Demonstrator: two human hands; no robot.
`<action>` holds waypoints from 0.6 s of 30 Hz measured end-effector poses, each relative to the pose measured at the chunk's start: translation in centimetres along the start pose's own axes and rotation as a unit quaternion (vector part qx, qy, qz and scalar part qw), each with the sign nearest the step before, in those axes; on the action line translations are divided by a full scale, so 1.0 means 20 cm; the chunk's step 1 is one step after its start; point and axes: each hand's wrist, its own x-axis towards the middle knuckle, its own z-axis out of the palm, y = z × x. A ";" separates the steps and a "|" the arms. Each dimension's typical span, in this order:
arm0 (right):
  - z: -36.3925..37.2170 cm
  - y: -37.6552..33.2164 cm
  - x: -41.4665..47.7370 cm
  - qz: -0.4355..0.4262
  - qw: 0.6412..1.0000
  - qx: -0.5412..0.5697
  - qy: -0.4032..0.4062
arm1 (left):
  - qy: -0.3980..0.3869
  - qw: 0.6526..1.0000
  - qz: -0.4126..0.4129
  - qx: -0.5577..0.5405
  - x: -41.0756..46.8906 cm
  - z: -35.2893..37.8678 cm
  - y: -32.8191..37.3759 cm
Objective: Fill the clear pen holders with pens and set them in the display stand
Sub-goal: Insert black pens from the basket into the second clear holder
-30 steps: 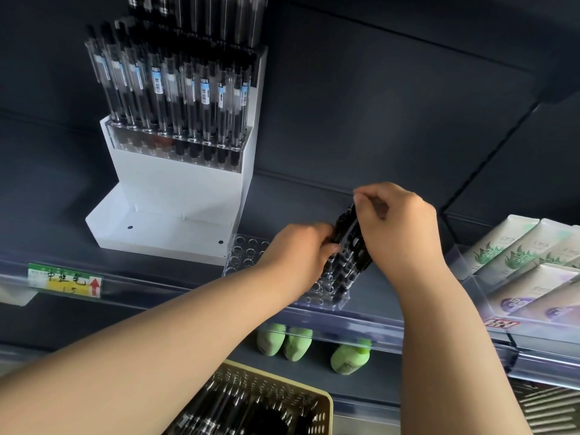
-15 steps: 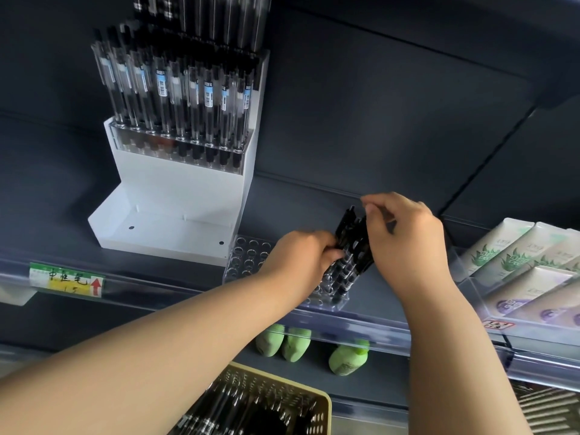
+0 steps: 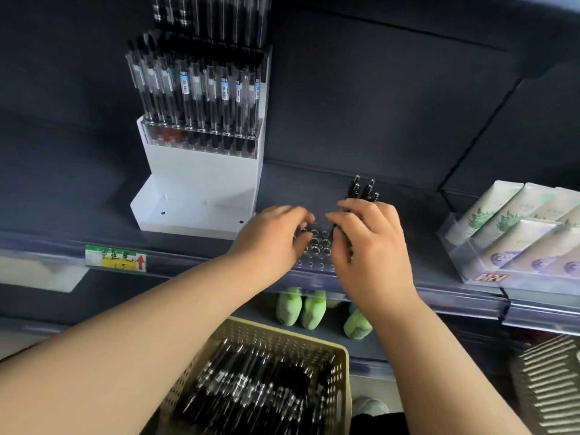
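Clear pen holder (image 3: 317,249) on the shelf (image 3: 417,233): holds its edge with curled left hand (image 3: 273,237), grips black pens (image 3: 362,191) above it in right hand (image 3: 370,243).

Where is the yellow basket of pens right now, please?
The basket sits bottom centre in the head view, below the shelf and green bottles.
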 end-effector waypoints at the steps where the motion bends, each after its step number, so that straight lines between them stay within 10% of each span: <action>1: 0.00 -0.03 -0.03 -0.022 1.000 -0.006 0.003 | -0.003 1.000 0.012 0.023 -0.04 -0.03 -0.01; 7: 0.09 -0.16 -0.30 -0.004 0.991 0.021 -0.135 | -0.045 0.996 -0.003 0.071 -0.34 -0.15 -0.08; 11: 0.19 -0.21 -0.51 0.052 0.935 -0.009 -0.350 | -0.162 0.977 -0.014 0.140 -0.55 -0.07 -0.18; 18: 0.33 -0.26 -0.78 0.209 0.841 -0.002 -0.500 | -0.326 0.921 -0.096 0.192 -0.77 0.12 -0.31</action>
